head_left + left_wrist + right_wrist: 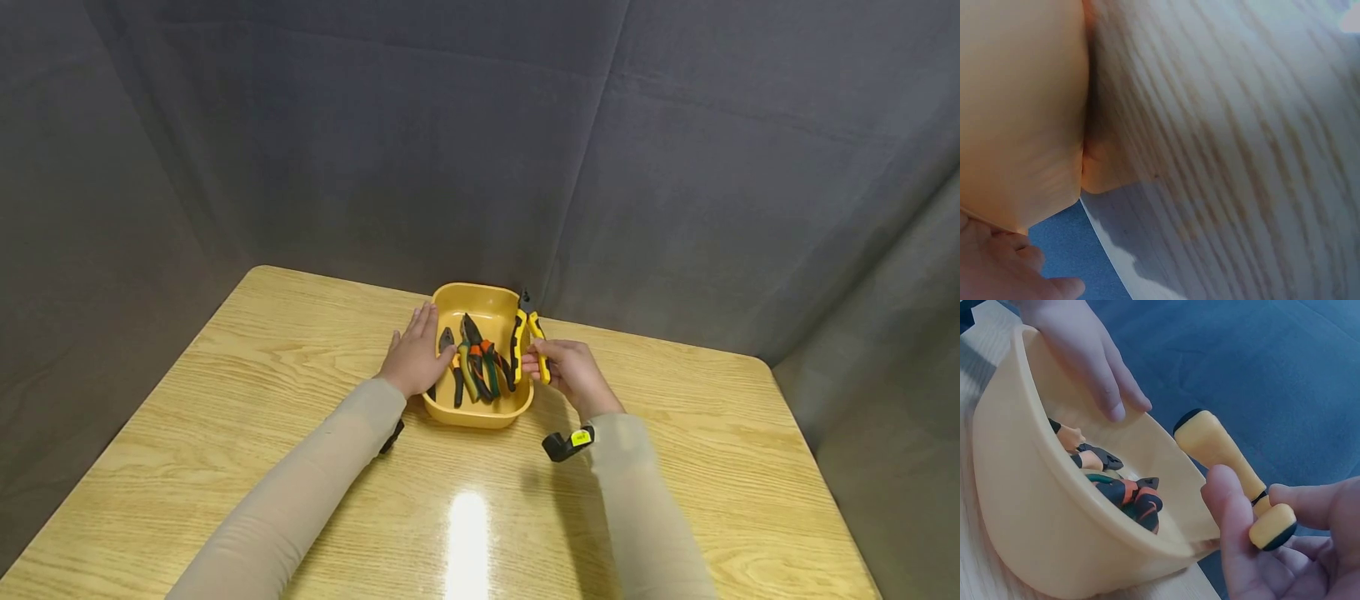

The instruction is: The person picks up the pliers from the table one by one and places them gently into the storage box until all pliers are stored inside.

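Note:
Yellow-and-black pliers point(518, 346) are pinched by one handle in my right hand point(573, 371), over the right rim of a yellow plastic basin point(480, 419). Their dark head points toward the curtain and the handles are spread. In the right wrist view the handle ends point(1272, 526) show between thumb and fingers. My left hand point(414, 354) rests on the basin's left rim with fingers straight and the thumb reaching inside. Several pliers lie in the basin, among them a black-and-orange pair point(457, 387) near my left thumb and green-and-orange ones point(480, 367) in the middle.
The basin stands near the back edge of a wood-grain table point(675, 467). Behind it hangs a dark grey curtain point(390, 150), which also closes off both sides. A bright light reflection point(467, 542) shows on the tabletop in front.

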### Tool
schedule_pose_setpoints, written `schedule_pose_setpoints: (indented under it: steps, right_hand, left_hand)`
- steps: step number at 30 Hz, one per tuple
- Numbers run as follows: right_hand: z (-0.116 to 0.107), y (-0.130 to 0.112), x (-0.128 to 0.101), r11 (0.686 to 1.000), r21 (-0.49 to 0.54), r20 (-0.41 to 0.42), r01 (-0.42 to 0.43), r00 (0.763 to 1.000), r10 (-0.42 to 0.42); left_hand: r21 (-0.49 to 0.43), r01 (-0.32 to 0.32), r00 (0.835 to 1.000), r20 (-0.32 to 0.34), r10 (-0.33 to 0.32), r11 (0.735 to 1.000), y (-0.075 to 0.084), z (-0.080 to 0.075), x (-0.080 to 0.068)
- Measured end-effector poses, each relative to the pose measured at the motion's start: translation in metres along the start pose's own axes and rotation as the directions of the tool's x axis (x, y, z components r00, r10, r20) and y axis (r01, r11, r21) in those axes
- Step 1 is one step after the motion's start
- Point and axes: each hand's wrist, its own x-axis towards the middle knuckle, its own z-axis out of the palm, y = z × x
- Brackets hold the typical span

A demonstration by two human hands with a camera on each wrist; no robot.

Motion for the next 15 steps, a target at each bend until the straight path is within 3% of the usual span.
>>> schedule_pose_setpoints:
  steps: [15]
  right_hand:
    - [0.018, -0.001, 0.005, 1.000, -0.023, 0.003, -0.020, 1.000, 0.020]
  left_hand:
    - [-0.010, -0.006, 1.000, -0.005, 0.006, 1.000, 0.000, 0.001, 0.000]
